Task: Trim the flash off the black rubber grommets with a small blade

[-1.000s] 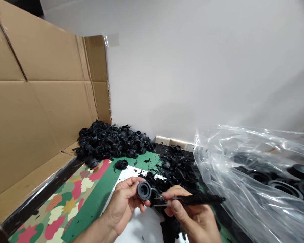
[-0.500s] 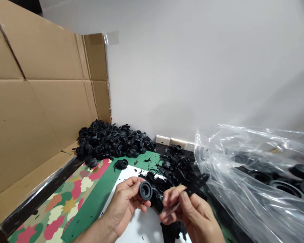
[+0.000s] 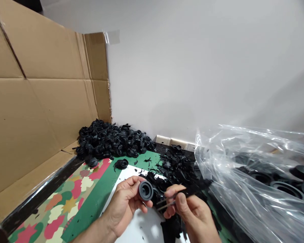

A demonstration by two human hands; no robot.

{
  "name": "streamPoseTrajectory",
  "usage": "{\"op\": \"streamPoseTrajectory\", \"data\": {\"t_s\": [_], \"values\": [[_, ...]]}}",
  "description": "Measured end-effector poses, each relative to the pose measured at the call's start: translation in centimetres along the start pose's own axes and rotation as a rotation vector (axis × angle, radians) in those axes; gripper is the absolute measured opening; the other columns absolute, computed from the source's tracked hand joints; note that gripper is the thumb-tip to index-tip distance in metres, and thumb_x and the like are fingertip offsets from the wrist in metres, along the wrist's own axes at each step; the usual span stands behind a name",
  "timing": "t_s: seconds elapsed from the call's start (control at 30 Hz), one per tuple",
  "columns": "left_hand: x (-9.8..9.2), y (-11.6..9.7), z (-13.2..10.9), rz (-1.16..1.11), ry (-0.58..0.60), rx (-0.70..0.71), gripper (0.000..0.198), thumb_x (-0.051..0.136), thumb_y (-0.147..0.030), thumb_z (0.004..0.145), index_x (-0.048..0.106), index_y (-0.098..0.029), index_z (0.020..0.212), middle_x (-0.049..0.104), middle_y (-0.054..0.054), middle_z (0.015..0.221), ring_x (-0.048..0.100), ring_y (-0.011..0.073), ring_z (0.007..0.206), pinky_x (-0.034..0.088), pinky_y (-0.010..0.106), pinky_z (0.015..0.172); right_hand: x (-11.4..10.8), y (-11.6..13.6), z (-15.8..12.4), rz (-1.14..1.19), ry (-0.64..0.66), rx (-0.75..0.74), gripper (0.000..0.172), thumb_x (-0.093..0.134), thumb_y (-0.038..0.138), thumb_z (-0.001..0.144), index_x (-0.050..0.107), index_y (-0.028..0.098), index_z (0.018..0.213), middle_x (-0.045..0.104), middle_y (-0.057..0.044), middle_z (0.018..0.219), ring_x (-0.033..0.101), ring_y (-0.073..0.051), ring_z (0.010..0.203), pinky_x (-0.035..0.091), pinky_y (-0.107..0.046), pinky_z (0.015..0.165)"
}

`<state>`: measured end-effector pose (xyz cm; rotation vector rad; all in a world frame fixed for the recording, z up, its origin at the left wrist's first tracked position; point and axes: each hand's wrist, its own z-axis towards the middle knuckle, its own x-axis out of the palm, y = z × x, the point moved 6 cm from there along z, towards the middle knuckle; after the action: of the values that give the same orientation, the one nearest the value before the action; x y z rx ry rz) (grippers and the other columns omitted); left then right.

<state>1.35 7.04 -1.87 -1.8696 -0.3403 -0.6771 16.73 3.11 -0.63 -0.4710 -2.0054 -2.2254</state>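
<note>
- The left hand is closed around a round black rubber part, with the fingers curled on its side. The open hole of the part faces up and to the right.
- The right hand is closed too. Its thumb and fingers pinch black tweezers, and the thin metal tips point left, just beside the rubber part. I cannot tell if the tips touch it.
- The two hands are close together, low in the view, over a white sheet with black bits on it.
- Just past the hands lies a heap of black rubber scraps, and some of it sits right behind the rubber part.
- Farther back, a big pile of ribbed black rubber parts sits against a cardboard sheet and a white wall.
- One ribbed piece lies alone on a green mat.
- To the right, a clear plastic bag holds black rubber rings. It bulges in near the right hand and is the nearest thing in the way on that side.
- On the left, a mat with colored shapes runs along the dark edge of the worktop. There is open room above it, left of the hands.
</note>
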Motion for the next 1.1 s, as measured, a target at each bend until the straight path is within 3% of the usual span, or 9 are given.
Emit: {"op": "streamPoseTrajectory", "data": {"t_s": [0.13,0.23,0.33,0.73,0.93,1.1], "values": [[0.2,0.2,-0.2,0.032,0.013,0.000,0.032,0.088,-0.034,0.055,0.070,-0.014,0.072,0.068,0.003,0.057,0.065,0.0158,0.044,0.046,0.017,0.035,-0.4,2.0,-0.5,-0.118,-0.060,-0.260,0.028,0.070,0.048,0.078,0.075,0.022,0.087,0.066,-0.004,0.071,0.061,-0.016,0.058,0.050,-0.027,0.055],[0.3,0.2,-0.3,0.058,0.023,0.008,0.033,0.088,-0.037,0.056,0.070,-0.014,0.072,0.068,0.003,0.057,0.065,0.0160,0.043,0.046,0.018,0.035,0.5,3.1,-0.9,-0.201,0.027,-0.443,0.022,0.070,0.043,0.080,0.076,0.024,0.088,0.067,-0.007,0.083,0.064,-0.019,0.068,0.053,-0.031,0.062],[0.4,0.3,-0.3,0.074,0.026,0.007,0.034,0.087,-0.039,0.057,0.070,-0.014,0.072,0.068,0.003,0.055,0.065,0.0161,0.043,0.046,0.018,0.036,1.4,3.4,-1.1,-0.256,0.076,-0.529,0.018,0.067,0.039,0.083,0.075,0.024,0.089,0.067,-0.007,0.083,0.066,-0.020,0.075,0.055,-0.030,0.065],[0.5,0.1,-0.4,0.109,0.043,0.039,0.033,0.086,-0.040,0.059,0.071,-0.014,0.073,0.067,0.001,0.055,0.062,0.0134,0.041,0.047,0.018,0.036,2.9,3.0,-1.4,-0.403,0.209,-0.641,0.017,0.060,0.038,0.089,0.071,0.025,0.091,0.067,-0.003,0.080,0.067,-0.015,0.065,0.055,-0.021,0.060],[0.4,0.2,-0.4,0.104,0.032,0.024,0.036,0.086,-0.041,0.059,0.070,-0.013,0.075,0.067,0.001,0.056,0.063,0.0142,0.043,0.046,0.018,0.036,3.0,3.1,-1.7,-0.496,0.119,-0.689,0.017,0.060,0.035,0.090,0.072,0.024,0.084,0.069,-0.003,0.078,0.068,-0.016,0.069,0.055,-0.022,0.063],[0.1,0.3,-0.3,0.093,-0.014,-0.003,0.033,0.085,-0.036,0.061,0.068,-0.013,0.077,0.068,0.004,0.061,0.065,0.0153,0.049,0.047,0.019,0.039,0.6,3.5,-1.5,-0.277,-0.004,-0.505,0.018,0.066,0.039,0.084,0.074,0.023,0.082,0.068,-0.007,0.081,0.065,-0.019,0.064,0.054,-0.028,0.055]]}}
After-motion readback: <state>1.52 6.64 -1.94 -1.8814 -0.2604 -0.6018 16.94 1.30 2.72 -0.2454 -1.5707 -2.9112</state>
